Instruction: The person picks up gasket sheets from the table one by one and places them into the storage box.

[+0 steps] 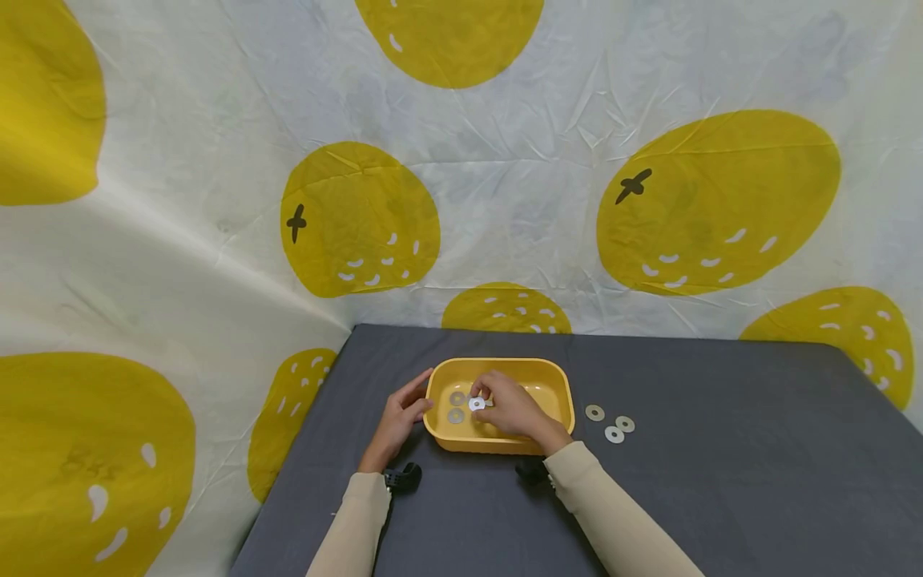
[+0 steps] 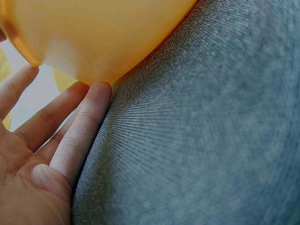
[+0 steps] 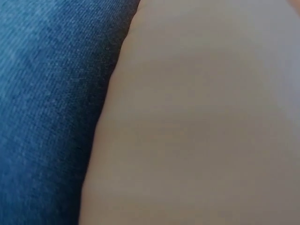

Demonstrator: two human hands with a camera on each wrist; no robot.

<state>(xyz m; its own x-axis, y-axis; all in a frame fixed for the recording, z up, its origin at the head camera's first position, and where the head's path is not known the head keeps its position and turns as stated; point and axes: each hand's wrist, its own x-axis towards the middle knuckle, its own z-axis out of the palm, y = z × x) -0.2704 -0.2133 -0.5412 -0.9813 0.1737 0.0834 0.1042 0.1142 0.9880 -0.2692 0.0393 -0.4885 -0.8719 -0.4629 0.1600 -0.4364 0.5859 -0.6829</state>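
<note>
A yellow plastic tray (image 1: 505, 445) sits on the dark cloth in the head view. My left hand (image 1: 395, 422) rests against its left end, with extended fingers touching the outer wall. In the left wrist view, the fingertips (image 2: 99, 89) meet the tray's underside edge (image 2: 93, 42). Inside the tray, my right hand (image 1: 508, 407) pinches a shiny flat washer (image 1: 477, 404) between thumb and fingers. Two duller washers lie to its left, an upper washer (image 1: 457, 398) and a lower washer (image 1: 456, 416). A sleeve (image 3: 197, 117) fills most of the right wrist view, which hides the right hand.
Right of the tray, three more washers lie on the table: one washer (image 1: 594, 413) near the tray, another washer (image 1: 625, 424) farther right and a paler washer (image 1: 614, 434). The grey table cloth (image 1: 721, 449) reaches back to a white curtain (image 1: 505, 208) with yellow fruit prints.
</note>
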